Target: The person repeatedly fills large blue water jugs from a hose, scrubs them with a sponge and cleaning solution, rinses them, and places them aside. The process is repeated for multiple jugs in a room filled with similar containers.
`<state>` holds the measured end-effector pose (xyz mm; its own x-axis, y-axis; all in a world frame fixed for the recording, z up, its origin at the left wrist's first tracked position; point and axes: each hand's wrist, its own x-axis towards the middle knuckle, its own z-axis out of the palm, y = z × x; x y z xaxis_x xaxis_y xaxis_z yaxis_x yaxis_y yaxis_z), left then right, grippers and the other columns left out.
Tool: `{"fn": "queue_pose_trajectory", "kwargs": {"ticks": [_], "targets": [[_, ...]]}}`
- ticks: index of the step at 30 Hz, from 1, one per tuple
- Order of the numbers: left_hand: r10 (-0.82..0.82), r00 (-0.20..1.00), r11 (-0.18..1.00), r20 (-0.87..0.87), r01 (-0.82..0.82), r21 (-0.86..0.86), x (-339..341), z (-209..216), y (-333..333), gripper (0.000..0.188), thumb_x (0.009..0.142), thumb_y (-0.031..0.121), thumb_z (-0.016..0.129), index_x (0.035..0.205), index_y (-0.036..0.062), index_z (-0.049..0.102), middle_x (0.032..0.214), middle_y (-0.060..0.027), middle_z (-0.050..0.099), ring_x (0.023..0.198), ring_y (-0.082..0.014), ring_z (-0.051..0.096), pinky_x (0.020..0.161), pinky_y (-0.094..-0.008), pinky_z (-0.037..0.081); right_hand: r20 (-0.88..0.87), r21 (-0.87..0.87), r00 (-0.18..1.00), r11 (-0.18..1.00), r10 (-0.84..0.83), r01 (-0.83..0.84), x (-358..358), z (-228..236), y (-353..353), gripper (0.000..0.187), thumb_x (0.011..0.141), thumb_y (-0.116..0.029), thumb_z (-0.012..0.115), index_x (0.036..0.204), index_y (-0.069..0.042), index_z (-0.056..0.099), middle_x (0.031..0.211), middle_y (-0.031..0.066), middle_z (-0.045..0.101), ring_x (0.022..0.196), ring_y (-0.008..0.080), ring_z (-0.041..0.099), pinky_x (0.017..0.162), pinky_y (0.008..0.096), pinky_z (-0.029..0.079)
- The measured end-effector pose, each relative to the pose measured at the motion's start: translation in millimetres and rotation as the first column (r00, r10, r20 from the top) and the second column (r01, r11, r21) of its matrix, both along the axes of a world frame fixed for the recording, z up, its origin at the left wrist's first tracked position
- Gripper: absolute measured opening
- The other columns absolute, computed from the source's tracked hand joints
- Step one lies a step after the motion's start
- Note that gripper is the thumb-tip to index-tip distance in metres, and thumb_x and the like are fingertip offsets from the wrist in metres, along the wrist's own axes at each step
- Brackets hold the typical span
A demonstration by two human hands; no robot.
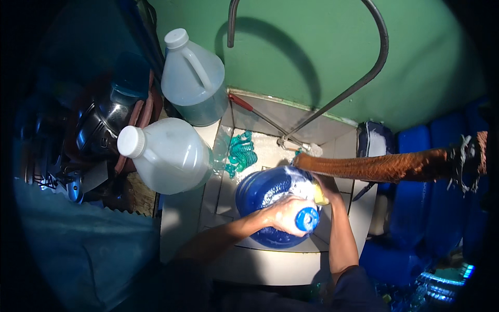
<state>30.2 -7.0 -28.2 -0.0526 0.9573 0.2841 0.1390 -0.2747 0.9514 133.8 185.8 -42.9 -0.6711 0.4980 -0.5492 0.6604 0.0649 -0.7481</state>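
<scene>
A big blue water jug stands in the tiled basin, its neck toward me, with a blue cap or mouth piece on the end. White suds cover part of its upper side. My left hand is wrapped around the neck just behind the cap. On the jug's right side my right hand presses a yellow sponge to the soapy surface. Part of the right hand's fingers is hidden behind the sponge and jug.
Two white-capped plastic jugs, one upright and one nearer, stand left of the basin. A grey curved pipe, an orange-brown fabric-like tube and a red-handled rod reach over it. Crumpled green plastic lies inside. Blue containers stand right.
</scene>
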Motion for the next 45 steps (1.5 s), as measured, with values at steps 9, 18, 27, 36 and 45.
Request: {"fn": "queue_pose_trajectory", "kwargs": {"ticks": [9, 18, 27, 36, 45], "targets": [[0.233, 0.968, 0.973, 0.09, -0.232, -0.023, 1.6, 8.3, -15.8, 0.046, 0.067, 0.021, 0.088, 0.104, 0.0091, 0.062, 0.097, -0.0108, 0.066, 0.091, -0.0328, 0.066, 0.08, -0.0402, 0.052, -0.179, -0.211, 0.976, 0.974, -0.124, 0.085, 20.2, -36.1, -16.8, 0.047, 0.101, -0.031, 0.051, 0.136, 0.0, 0.053, 0.141, 0.0174, 0.054, 0.128, 0.0284, 0.052, 0.109, 0.0417, 0.041], [0.873, 0.47, 0.464, 0.132, -0.883, 0.069, 27.9, 36.7, -3.7, 0.054, 0.066, 0.032, 0.089, 0.108, 0.0111, 0.061, 0.1, -0.0097, 0.068, 0.092, -0.0303, 0.067, 0.084, -0.0406, 0.051, -0.185, -0.717, 0.774, 0.622, -0.605, 0.315, 97.2, -126.8, 1.0, 0.046, 0.099, -0.021, 0.055, 0.137, 0.003, 0.051, 0.133, 0.0136, 0.06, 0.109, 0.0239, 0.064, 0.096, 0.0366, 0.054], [0.201, 0.974, 0.978, -0.109, -0.193, 0.077, -23.6, -18.7, -11.6, 0.056, 0.062, 0.029, 0.089, 0.107, 0.0071, 0.064, 0.101, -0.012, 0.069, 0.097, -0.033, 0.066, 0.092, -0.0428, 0.05, 0.222, -0.507, 0.929, 0.779, -0.295, 0.369, 79.8, -280.4, -15.2, 0.038, 0.1, -0.028, 0.055, 0.122, 0.001, 0.063, 0.115, 0.0131, 0.069, 0.098, 0.0223, 0.068, 0.089, 0.0378, 0.056], [0.078, 0.995, 0.997, -0.07, -0.077, 0.018, -30.2, 16.4, -15.6, 0.053, 0.062, 0.024, 0.089, 0.104, 0.0041, 0.065, 0.1, -0.0132, 0.069, 0.093, -0.032, 0.068, 0.089, -0.0392, 0.053, 0.241, -0.472, 0.884, 0.748, -0.401, 0.467, 84.6, -249.6, -36.4, 0.038, 0.099, -0.031, 0.056, 0.119, 0.0, 0.065, 0.111, 0.0126, 0.07, 0.095, 0.0213, 0.068, 0.086, 0.0371, 0.057], [0.817, 0.482, 0.547, -0.317, -0.822, 0.158, 42.7, 51.0, 6.3, 0.067, 0.068, 0.036, 0.086, 0.122, 0.0084, 0.059, 0.121, -0.0158, 0.053, 0.117, -0.0377, 0.049, 0.101, -0.0478, 0.037, -0.136, -0.589, 0.767, 0.674, -0.627, 0.447, 88.5, -116.3, -18.4, 0.039, 0.095, -0.034, 0.059, 0.111, 0.001, 0.067, 0.103, 0.0117, 0.07, 0.086, 0.0207, 0.069, 0.077, 0.0357, 0.058]]}}
